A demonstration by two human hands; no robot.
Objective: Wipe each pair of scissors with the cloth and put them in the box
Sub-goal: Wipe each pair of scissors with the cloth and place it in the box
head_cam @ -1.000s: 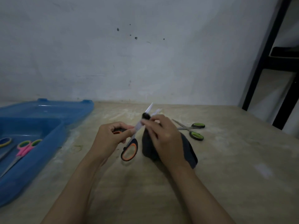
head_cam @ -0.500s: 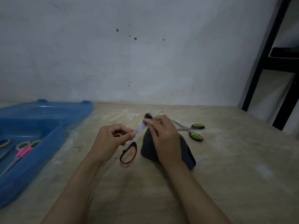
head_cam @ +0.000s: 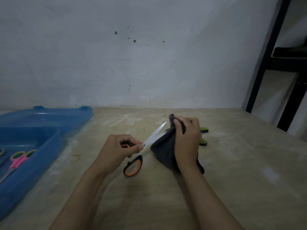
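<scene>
My left hand (head_cam: 118, 148) grips the black-and-orange scissors (head_cam: 132, 166) by the upper handle, blades spread and pointing up to the right. My right hand (head_cam: 186, 140) clutches a dark grey cloth (head_cam: 163, 151), which wraps one blade near its tip. The other blade is bare. Green-handled scissors (head_cam: 203, 136) lie on the table behind my right hand, mostly hidden. The open blue box (head_cam: 41, 156) stands at the left and holds pink scissors with green-rimmed handles (head_cam: 17, 161); another pair shows at the frame's left edge.
The box's blue lid (head_cam: 49, 116) lies open against the wall at the back left. A black metal frame (head_cam: 265, 63) rises beyond the table's right corner. The worn table top (head_cam: 240, 171) stretches to the right of my hands.
My right hand has slid the cloth up and to the right along the blade. The scissors have dropped a little and more of one blade is bare.
</scene>
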